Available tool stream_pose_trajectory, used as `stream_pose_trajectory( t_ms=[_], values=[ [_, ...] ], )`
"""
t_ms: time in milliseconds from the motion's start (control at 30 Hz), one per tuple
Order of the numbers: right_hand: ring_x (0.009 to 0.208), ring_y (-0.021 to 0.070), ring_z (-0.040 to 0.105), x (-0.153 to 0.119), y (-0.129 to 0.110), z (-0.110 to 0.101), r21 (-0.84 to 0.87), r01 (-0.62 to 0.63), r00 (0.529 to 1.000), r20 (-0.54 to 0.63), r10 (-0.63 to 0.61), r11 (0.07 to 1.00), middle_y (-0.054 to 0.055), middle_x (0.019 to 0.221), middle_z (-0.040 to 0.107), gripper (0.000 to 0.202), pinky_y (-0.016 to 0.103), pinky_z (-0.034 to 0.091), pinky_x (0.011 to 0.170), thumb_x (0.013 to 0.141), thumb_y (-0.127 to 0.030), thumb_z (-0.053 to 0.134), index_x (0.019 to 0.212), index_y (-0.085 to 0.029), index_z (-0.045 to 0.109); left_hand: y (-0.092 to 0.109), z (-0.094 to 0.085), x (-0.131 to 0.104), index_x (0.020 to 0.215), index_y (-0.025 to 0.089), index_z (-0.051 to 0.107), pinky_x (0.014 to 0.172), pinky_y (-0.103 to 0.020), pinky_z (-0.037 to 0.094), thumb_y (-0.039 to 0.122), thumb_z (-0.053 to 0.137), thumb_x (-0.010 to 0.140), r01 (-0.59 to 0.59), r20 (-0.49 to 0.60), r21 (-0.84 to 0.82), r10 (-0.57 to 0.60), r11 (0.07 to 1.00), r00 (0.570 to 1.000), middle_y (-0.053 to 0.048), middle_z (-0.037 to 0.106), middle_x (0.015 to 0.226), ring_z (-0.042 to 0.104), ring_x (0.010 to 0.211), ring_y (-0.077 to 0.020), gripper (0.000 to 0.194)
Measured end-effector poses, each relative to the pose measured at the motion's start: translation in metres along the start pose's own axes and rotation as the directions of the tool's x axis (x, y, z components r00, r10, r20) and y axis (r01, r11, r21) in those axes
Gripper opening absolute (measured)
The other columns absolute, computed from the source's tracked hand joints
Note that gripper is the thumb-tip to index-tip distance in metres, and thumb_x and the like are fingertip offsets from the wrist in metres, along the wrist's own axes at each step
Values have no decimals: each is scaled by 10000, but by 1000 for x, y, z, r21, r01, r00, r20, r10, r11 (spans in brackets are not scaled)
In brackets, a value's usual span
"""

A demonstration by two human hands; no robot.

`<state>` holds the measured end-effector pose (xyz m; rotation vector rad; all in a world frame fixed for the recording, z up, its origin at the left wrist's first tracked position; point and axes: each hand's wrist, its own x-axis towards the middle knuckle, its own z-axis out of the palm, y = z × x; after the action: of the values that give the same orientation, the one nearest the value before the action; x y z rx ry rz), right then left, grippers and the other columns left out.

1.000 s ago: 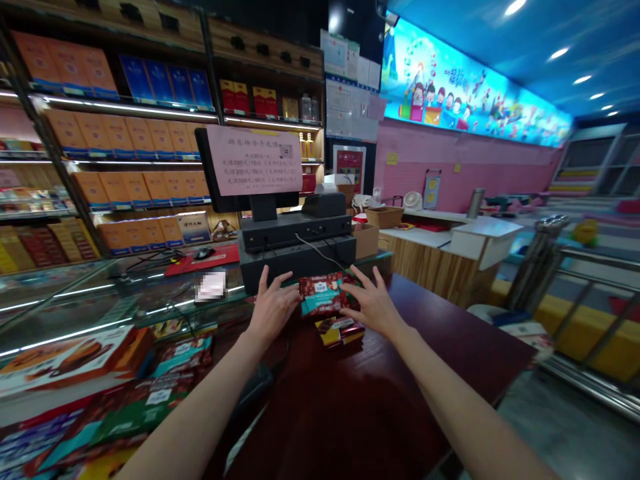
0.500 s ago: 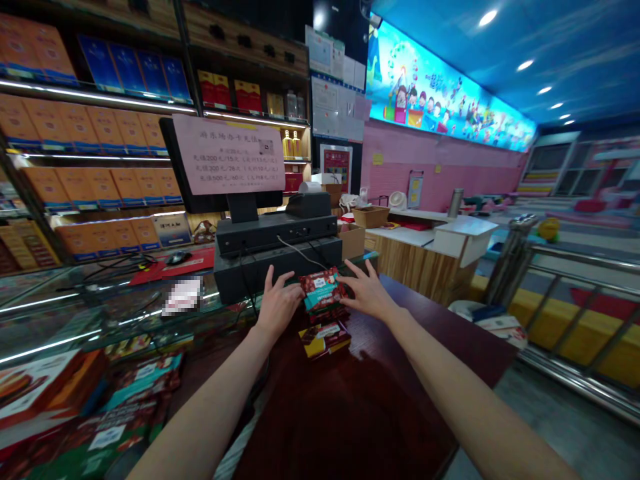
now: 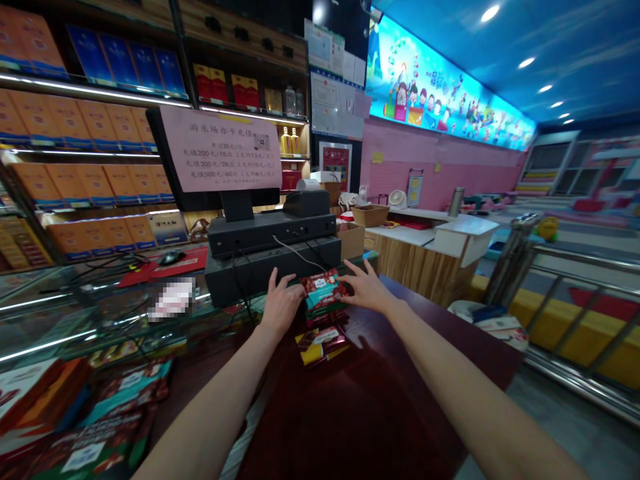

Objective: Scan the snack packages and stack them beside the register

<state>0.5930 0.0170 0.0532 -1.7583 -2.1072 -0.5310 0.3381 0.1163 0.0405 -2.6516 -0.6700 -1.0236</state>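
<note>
A small brown and teal chocolate packet (image 3: 324,292) is propped up above the dark red table top, between my two hands. My left hand (image 3: 281,301) pinches its left edge, with the index and middle fingers raised. On the opposite edge, the thumb and fingertips of my right hand (image 3: 369,291) grip the packet while other fingers stick up. Just below it, a yellow and dark brown chocolate packet (image 3: 324,344) lies on the table, touched by neither hand. Whether the upper packet's bottom edge rests on anything is hard to see.
Behind my hands stands a black cash register (image 3: 270,233) with trailing cables and a pink sign (image 3: 223,150) on its screen. More packets (image 3: 95,440) and an orange-and-white box (image 3: 35,400) lie at left on a glass counter (image 3: 115,333). A metal railing (image 3: 585,320) runs at right.
The camera view has turned slightly, so the register and left-hand counter goods sit further left. Both hands keep the packet between them, almost unmoved.
</note>
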Motion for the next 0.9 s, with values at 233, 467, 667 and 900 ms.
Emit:
stream_pose_trajectory(
  t_ms=[233,467,667,900],
  values=[
    [1462,319,348,4,4,3,38,-62,996,66,59,997,135,1366,630,475,707,91,1162,804,-431,696,1238,-240,673,-3,12,2,848,273,682,1218,-612,167,186,546,897,-1,-2,18,1,1000,1000,-2,764,857,598,1192,-265,168],
    [1462,313,350,8,6,3,86,-111,988,120,101,990,117,1346,647,415,719,94,1156,811,-392,673,1202,-253,690,-4,16,-1,840,277,671,1207,-600,213,189,548,901,-4,-2,41,4,999,1000,-1,768,841,617,1175,-258,163],
    [1451,310,371,7,8,5,84,-116,984,145,103,990,103,1310,674,379,720,83,1156,809,-372,664,1168,-254,703,-1,15,-1,827,256,659,1194,-612,238,156,516,904,-1,40,34,0,999,999,-8,764,850,630,1161,-267,191],
    [1448,311,377,5,6,4,85,-114,985,136,102,990,101,1281,690,342,714,75,1158,820,-354,650,1143,-262,716,1,17,-2,861,252,652,1185,-614,250,153,518,908,7,62,18,-9,1000,998,-19,767,918,619,1189,-272,174]
  ],
)
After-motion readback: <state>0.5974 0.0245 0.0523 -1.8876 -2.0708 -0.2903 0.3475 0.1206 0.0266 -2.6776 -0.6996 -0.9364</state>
